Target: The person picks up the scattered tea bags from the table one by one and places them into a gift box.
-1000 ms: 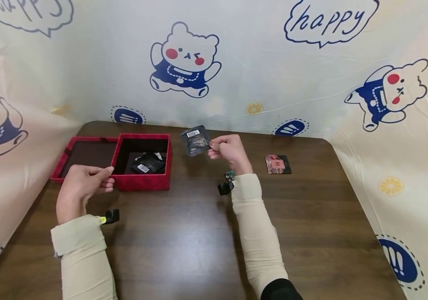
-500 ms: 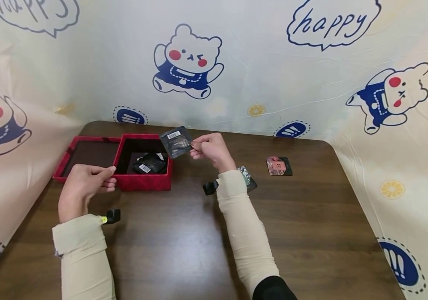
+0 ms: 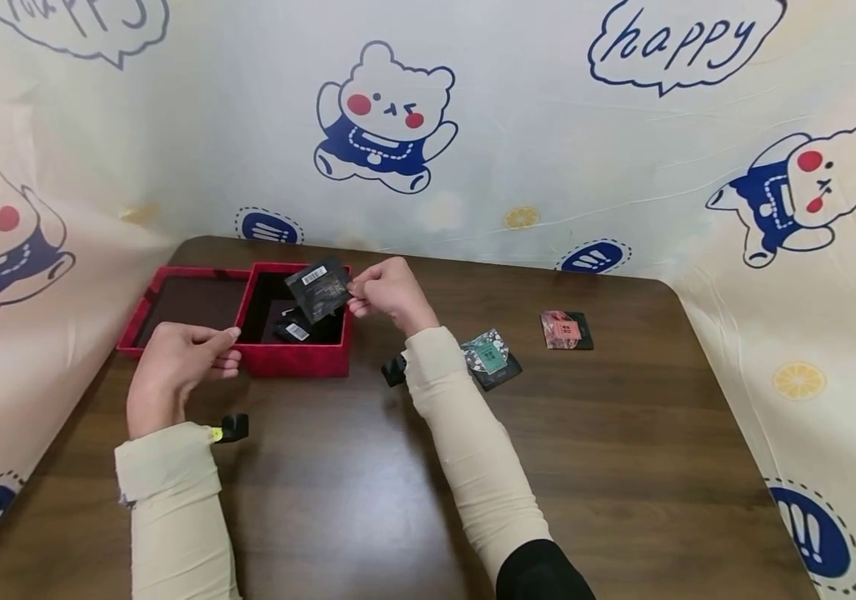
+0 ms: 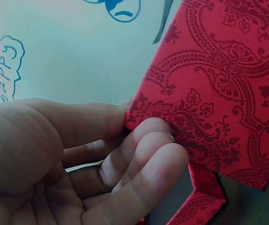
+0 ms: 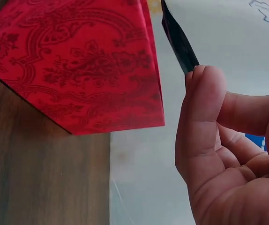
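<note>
A deep red patterned box (image 3: pixel 292 362) stands uncovered at the back left of the table. My left hand (image 3: pixel 186 364) pinches its near left corner, thumb on top and fingertips against the side, as the left wrist view shows. Between the thumb and fingers of my right hand (image 3: pixel 392 293) is a flat black sachet (image 3: pixel 318 292) with a white barcode label. It is tilted above the box's opening, and in the right wrist view the sachet (image 5: pixel 181 42) shows edge-on. Inside the box lie other black packets (image 3: pixel 302 327), partly hidden under the held one.
The box's shallow red lid (image 3: pixel 195 302) lies inside up, left of the box. To the right are a green-and-black sachet (image 3: pixel 489 357), partly behind the right sleeve, and a red-and-black sachet (image 3: pixel 566 330). A printed cloth (image 3: pixel 473 150) hangs behind the wooden table (image 3: pixel 623 467).
My right hand has carried the black sachet leftward, from beside the box to over its opening. The green-and-black sachet has come out from behind the right forearm. My left hand keeps its grip.
</note>
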`<state>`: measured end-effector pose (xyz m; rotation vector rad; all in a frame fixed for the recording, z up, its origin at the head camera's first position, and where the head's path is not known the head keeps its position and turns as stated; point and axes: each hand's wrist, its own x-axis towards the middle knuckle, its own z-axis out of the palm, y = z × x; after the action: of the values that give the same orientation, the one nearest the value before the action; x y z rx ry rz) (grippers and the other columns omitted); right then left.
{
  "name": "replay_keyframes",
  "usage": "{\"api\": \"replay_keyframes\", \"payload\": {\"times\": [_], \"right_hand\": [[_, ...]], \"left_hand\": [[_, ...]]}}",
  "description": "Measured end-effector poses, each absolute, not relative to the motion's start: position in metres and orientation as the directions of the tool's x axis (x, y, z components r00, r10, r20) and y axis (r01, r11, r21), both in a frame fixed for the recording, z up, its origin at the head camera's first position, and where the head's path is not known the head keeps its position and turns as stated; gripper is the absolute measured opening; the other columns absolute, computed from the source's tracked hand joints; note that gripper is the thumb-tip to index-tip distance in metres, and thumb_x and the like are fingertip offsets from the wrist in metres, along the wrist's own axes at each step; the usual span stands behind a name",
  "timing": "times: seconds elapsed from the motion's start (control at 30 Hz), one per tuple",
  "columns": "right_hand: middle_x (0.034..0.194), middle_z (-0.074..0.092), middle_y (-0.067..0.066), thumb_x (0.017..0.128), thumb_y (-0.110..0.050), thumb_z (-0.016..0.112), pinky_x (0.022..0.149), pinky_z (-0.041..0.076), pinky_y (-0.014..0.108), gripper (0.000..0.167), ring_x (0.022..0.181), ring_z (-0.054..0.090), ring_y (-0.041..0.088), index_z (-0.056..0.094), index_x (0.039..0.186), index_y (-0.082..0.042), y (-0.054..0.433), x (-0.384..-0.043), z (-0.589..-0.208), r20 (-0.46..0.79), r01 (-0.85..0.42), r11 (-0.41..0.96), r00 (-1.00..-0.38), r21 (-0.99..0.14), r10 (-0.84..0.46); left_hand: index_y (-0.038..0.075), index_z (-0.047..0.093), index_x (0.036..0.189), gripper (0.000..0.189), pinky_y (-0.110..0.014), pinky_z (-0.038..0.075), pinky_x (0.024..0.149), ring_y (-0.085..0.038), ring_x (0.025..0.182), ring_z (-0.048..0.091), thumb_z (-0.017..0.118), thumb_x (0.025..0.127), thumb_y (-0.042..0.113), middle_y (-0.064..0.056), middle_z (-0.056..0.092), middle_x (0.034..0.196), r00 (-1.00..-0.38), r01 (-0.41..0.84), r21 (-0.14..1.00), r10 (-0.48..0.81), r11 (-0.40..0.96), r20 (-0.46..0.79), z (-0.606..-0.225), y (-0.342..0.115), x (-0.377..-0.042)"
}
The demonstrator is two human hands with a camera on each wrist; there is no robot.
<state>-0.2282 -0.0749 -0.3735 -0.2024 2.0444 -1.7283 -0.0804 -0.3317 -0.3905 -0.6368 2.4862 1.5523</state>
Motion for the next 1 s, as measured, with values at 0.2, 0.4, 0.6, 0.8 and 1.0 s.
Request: {"api": "replay_keyframes", "payload": {"times": [0.2,0.4,0.6,0.8,1.0], "right_hand": [[0.075,0.069,0.016,0.092,0.002,0.071,0.076,0.059,0.046,0.006,0.054,0.063,0.017,0.074,0.09,0.007,-0.084,-0.223,-0.372,-0.224,0.128,0.253,-0.889,-0.959,-0.399],[0.07,0.069,0.012,0.09,-0.002,0.075,0.059,0.059,0.03,0.008,0.051,0.063,0.015,0.076,0.085,0.005,-0.094,-0.219,-0.372,-0.233,0.094,0.358,-0.9,-0.929,-0.369],[0.063,0.068,0.009,0.09,-0.006,0.077,0.053,0.057,0.026,0.011,0.049,0.063,0.013,0.077,0.085,0.004,-0.102,-0.218,-0.373,-0.198,0.005,0.44,-0.897,-0.898,-0.395],[0.064,0.069,0.006,0.09,-0.012,0.077,0.055,0.057,0.027,0.013,0.052,0.064,0.014,0.079,0.085,-0.001,-0.105,-0.217,-0.373,-0.204,-0.038,0.503,-0.885,-0.863,-0.417],[0.064,0.068,0.005,0.091,-0.02,0.077,0.056,0.057,0.028,0.018,0.062,0.068,0.021,0.08,0.084,-0.004,-0.104,-0.216,-0.37,-0.202,-0.089,0.569,-0.881,-0.817,-0.428]], "left_hand": [[-0.009,0.062,0.129,0.057,-0.016,0.055,0.071,-0.024,0.081,0.075,0.062,0.1,0.04,-0.01,0.074,0.09,-0.905,-0.413,0.821,-0.28,0.395,-0.321,-0.39,-0.331,-0.081],[-0.009,0.062,0.131,0.059,-0.017,0.055,0.071,-0.024,0.081,0.075,0.063,0.099,0.041,-0.011,0.074,0.091,-0.897,-0.429,0.817,-0.288,0.385,-0.336,-0.389,-0.33,-0.081],[-0.007,0.062,0.131,0.057,-0.018,0.055,0.072,-0.024,0.081,0.075,0.062,0.1,0.041,-0.01,0.074,0.091,-0.891,-0.443,0.802,-0.297,0.4,-0.344,-0.388,-0.331,-0.082],[-0.007,0.062,0.132,0.059,-0.015,0.053,0.071,-0.024,0.082,0.075,0.062,0.1,0.043,-0.01,0.075,0.091,-0.892,-0.444,0.795,-0.29,0.414,-0.348,-0.39,-0.331,-0.082],[-0.008,0.061,0.133,0.061,-0.018,0.055,0.074,-0.024,0.082,0.075,0.062,0.099,0.043,-0.01,0.074,0.091,-0.891,-0.446,0.797,-0.289,0.407,-0.351,-0.389,-0.331,-0.082]]}}
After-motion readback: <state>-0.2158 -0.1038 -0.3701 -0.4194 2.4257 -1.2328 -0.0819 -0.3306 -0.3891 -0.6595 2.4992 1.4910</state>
